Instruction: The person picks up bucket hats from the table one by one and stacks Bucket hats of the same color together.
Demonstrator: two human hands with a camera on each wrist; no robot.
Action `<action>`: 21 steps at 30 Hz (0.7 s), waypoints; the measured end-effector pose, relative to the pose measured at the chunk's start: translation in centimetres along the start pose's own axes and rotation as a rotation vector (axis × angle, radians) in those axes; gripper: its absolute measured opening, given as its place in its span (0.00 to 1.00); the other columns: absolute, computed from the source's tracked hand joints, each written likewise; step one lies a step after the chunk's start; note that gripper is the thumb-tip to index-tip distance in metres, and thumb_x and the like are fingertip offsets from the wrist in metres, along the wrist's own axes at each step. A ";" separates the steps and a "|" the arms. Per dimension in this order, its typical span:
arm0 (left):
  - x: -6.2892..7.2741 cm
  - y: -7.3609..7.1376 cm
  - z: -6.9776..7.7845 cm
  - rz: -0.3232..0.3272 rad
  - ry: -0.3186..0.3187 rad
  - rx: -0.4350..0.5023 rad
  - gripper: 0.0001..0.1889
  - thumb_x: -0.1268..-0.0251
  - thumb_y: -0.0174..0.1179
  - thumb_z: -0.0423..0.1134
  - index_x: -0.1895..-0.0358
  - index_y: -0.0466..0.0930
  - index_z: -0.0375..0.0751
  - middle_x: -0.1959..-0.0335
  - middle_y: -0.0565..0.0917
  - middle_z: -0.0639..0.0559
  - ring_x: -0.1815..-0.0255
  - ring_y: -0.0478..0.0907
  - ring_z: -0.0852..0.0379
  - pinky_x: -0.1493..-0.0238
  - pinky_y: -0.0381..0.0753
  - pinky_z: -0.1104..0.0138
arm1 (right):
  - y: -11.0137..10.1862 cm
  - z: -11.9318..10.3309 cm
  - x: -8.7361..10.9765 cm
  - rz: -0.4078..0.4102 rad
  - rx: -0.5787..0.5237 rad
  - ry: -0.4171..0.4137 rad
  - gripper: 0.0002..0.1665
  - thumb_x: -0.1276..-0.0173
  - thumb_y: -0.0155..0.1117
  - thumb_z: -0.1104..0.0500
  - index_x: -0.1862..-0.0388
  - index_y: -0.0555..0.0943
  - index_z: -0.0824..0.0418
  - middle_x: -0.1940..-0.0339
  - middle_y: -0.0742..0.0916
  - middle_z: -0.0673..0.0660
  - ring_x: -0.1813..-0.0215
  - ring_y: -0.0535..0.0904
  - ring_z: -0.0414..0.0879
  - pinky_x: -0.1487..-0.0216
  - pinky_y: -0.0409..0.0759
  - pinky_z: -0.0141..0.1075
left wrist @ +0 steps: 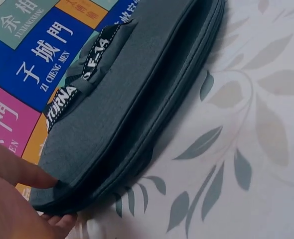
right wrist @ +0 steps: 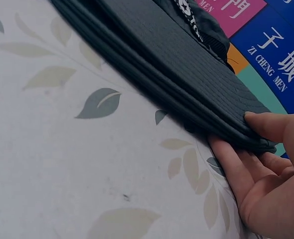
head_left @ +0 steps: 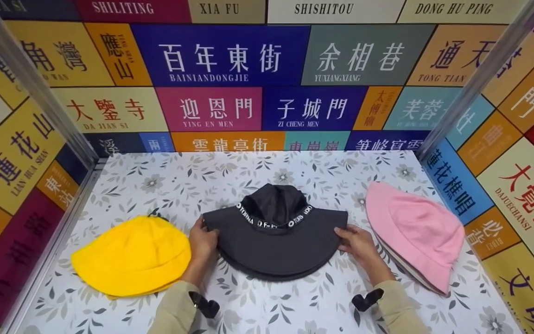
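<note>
A dark grey bucket hat [head_left: 276, 250] with a wide brim and a lettered black-and-white band lies folded in the middle of the table, its crown toward the back. My left hand [head_left: 204, 241] pinches the brim's left corner, thumb on top and fingers beneath in the left wrist view. At the right corner my right hand [head_left: 359, 241] pinches the brim the same way, its fingers [right wrist: 236, 164] under the stacked layers. Left of the left hand lies a folded yellow hat [head_left: 135, 255]. A folded pink bucket hat [head_left: 420, 232] lies tilted beyond the right hand.
The table [head_left: 295, 311] has a white cover printed with grey leaves and flowers. Panels with coloured place-name signs [head_left: 220, 55] stand behind it and at both sides, with metal posts [head_left: 485, 74] at the corners. Both wrists wear black straps [head_left: 206, 305].
</note>
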State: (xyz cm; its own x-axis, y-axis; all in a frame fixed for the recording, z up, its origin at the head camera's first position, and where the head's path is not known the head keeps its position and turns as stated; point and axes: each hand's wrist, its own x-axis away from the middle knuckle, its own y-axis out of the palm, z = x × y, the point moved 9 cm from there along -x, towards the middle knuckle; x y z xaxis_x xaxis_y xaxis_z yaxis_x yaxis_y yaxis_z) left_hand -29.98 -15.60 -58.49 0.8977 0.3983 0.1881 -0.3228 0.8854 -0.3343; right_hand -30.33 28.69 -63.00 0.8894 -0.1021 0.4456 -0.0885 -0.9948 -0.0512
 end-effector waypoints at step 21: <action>-0.1 -0.1 0.6 0.073 0.212 -0.130 0.33 0.47 0.59 0.20 0.33 0.68 0.21 0.38 0.77 0.25 0.36 0.76 0.34 0.31 0.74 0.49 | 0.1 -2.3 1.0 0.168 0.310 -0.107 0.37 0.31 0.66 0.61 0.30 0.64 0.78 0.42 0.79 0.75 0.64 0.84 0.42 0.64 0.87 0.35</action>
State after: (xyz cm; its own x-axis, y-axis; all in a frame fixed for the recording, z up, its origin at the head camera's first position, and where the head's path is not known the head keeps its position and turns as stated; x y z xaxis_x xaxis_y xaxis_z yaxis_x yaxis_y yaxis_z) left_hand -30.23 -15.57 -57.92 0.9206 0.3890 -0.0343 -0.3603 0.8123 -0.4587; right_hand -30.47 28.50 -60.47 0.9174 -0.2463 0.3125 -0.1120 -0.9135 -0.3912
